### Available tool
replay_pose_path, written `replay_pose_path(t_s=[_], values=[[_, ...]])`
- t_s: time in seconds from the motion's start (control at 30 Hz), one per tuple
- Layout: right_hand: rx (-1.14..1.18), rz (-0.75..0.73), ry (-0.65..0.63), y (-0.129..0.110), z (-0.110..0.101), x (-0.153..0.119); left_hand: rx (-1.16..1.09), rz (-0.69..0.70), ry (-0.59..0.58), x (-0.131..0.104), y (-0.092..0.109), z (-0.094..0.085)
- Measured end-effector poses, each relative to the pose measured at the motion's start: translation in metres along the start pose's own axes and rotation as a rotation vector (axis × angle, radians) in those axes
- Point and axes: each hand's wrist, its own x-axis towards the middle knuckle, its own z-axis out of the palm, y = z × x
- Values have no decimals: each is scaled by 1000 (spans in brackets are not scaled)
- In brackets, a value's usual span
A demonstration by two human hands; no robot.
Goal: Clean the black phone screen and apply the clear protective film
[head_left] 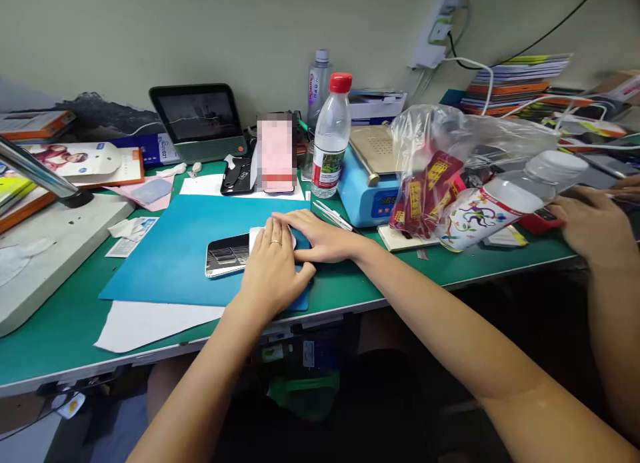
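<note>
Behind a green worktop [370, 286], a pale wall [200, 36] is forming the backdrop. A blue mat [165, 250] is covering the central work area, with a white sheet [150, 323] protruding under its front edge.

Work position: a phone [227, 255] is lying flat on the mat, toward its right side. A white piece [255, 236], possibly a cloth or paper, is covering part of the phone under the fingers. The left hand [273, 266] is lying flat over the piece, fingers extended and unclenched. The right hand [325, 240] is curving around the phone's right end, its fingers meeting the left hand's; whether it is gripping the phone is not visible.

Progress: the work appears to be under way. The phone's left portion is showing uncovered and reflective; the condition of the covered portion is remaining undetermined.

Clearances: bare mat is extending left of the phone. On the right, the mat edge is passing close to the hands. Thin tools [333, 216] and a blue device [363, 190] are limiting room behind the right hand. A co-worker's hand [595, 223] is occupying the far right, well apart.
</note>
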Motion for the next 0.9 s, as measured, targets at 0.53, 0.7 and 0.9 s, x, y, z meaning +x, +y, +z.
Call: replay_pose_path(t_s=[0.53,0.7,0.9], values=[[186,55,471,4,11,17,6,-61,-14,-1,-3,-4],[154,43,425,1,11,12,-8,-23,35,-2,-8,0],[66,38,240,-4,8,4,54,-150,-8,-30,-61,-13]])
